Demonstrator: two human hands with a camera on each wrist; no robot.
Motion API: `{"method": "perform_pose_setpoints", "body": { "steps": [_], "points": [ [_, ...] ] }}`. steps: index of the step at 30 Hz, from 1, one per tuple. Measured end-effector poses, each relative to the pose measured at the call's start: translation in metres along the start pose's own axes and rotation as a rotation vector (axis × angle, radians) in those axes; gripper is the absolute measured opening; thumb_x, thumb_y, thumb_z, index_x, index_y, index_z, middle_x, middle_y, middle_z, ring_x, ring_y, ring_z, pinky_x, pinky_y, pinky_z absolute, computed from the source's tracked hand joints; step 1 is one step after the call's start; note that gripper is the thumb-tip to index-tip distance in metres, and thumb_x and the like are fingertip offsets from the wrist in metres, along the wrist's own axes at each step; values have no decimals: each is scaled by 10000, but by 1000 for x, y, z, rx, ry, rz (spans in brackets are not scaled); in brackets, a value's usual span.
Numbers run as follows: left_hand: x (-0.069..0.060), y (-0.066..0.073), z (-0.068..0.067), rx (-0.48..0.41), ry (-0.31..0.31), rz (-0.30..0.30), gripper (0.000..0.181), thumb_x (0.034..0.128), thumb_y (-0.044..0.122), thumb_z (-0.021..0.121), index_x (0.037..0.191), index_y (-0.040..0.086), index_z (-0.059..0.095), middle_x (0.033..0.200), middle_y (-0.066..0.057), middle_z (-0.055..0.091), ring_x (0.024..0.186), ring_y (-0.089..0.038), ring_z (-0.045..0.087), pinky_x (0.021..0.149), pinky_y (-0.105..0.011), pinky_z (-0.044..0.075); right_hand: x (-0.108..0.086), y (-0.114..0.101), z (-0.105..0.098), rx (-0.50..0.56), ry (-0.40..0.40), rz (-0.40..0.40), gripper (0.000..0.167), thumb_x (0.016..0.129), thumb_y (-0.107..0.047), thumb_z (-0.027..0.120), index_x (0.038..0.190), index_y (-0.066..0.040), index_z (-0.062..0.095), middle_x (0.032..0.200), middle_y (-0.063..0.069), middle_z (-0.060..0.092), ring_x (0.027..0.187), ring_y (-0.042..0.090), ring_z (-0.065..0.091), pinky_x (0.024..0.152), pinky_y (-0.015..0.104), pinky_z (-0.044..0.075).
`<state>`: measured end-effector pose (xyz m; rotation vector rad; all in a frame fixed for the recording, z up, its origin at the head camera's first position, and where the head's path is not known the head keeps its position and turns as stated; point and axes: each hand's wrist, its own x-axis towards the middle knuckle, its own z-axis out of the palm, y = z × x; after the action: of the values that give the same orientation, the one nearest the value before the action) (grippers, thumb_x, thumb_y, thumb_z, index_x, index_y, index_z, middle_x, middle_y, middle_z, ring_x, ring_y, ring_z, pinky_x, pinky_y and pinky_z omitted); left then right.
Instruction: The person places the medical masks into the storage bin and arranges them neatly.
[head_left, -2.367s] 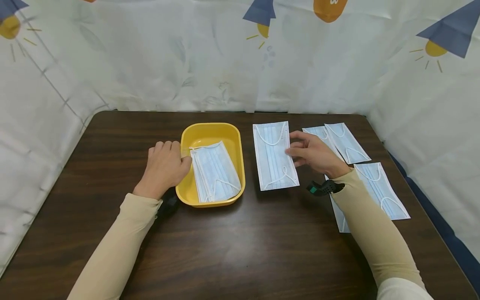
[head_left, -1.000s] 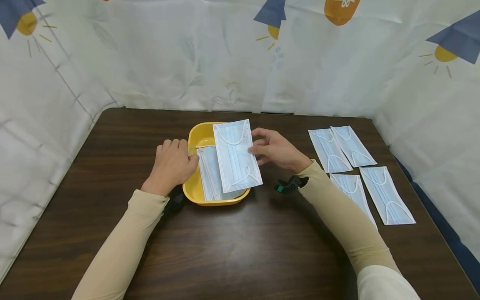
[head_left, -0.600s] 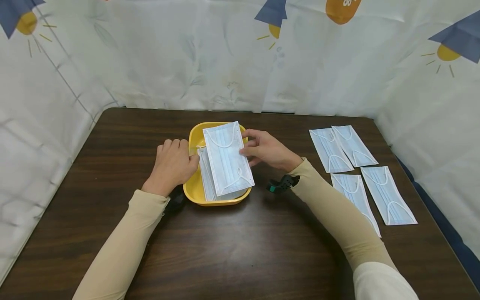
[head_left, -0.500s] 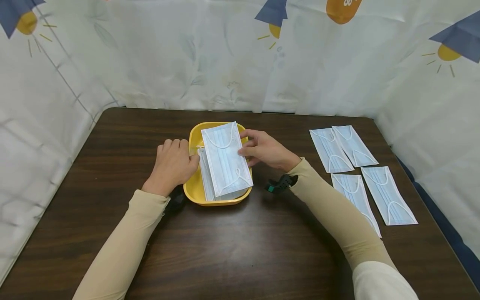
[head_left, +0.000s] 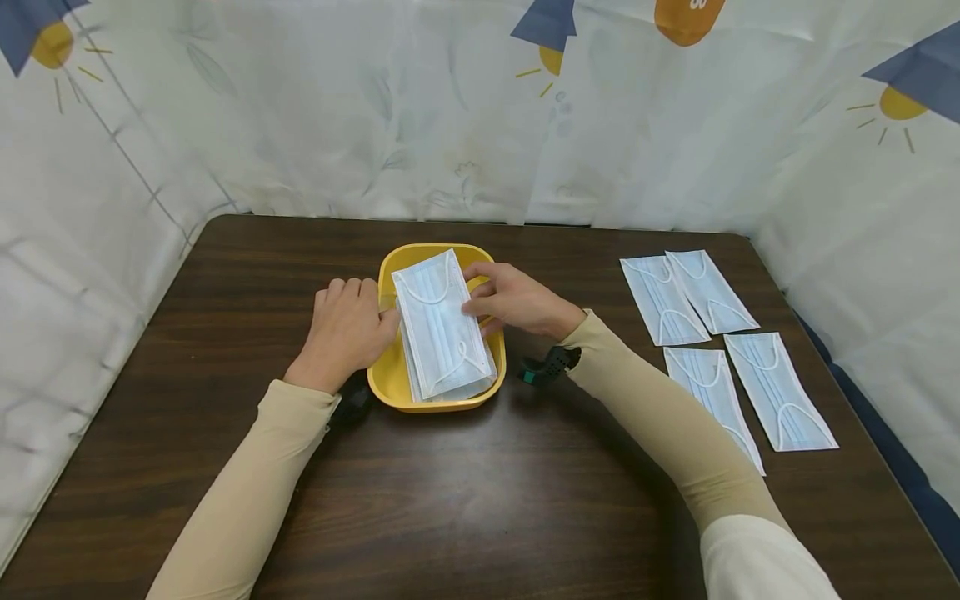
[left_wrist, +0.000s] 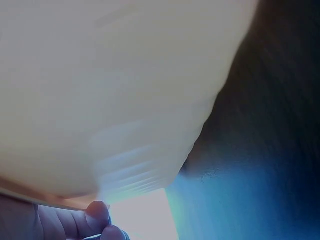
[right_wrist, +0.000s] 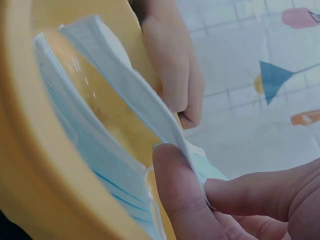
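Observation:
A yellow plastic tray (head_left: pixel 390 387) stands on the dark wooden table. My left hand (head_left: pixel 343 333) grips its left rim; the left wrist view shows the fingertips (left_wrist: pixel 97 215) curled at the rim, with the tray's outer wall filling most of the picture. Between thumb and fingers, my right hand (head_left: pixel 521 302) pinches the right edge of a pale blue disposable face mask (head_left: pixel 435 325). That mask is over the tray, above other masks lying inside. In the right wrist view the held mask (right_wrist: pixel 135 82) stays apart from a lower mask (right_wrist: pixel 95 145) in the tray.
Several more face masks lie flat at the table's right side, among them a front one (head_left: pixel 780 392) and a back one (head_left: pixel 708 292). White printed fabric (head_left: pixel 315 117) hangs behind the table and along both sides.
My right hand has carried the mask leftward from the table to over the tray, then lowered it further left. My left hand has stayed on the rim.

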<state>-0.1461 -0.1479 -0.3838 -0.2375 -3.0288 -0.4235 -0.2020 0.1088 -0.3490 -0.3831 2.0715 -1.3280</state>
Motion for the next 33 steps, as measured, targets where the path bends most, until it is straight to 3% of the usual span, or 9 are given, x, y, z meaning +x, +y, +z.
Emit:
{"method": "perform_pose_setpoints", "body": {
  "steps": [22,33],
  "points": [
    [0,0,3,-5,38,16,334,968,257,420,937,-54,537,865,-199,529,883,-385,437,813,-508,365,9,-13,19,-142,-42,23,391,1003,-77,604,1372,-42,478,1190,177,684,937,225,705,762,351,640],
    [0,0,2,0,31,12,320,968,253,428,927,-48,529,861,-196,520,880,-388,434,813,-511,369,4,-17,15,-210,-11,96,482,999,-209,633,1433,-52,496,1269,155,684,935,236,759,771,338,640]
  ]
}}
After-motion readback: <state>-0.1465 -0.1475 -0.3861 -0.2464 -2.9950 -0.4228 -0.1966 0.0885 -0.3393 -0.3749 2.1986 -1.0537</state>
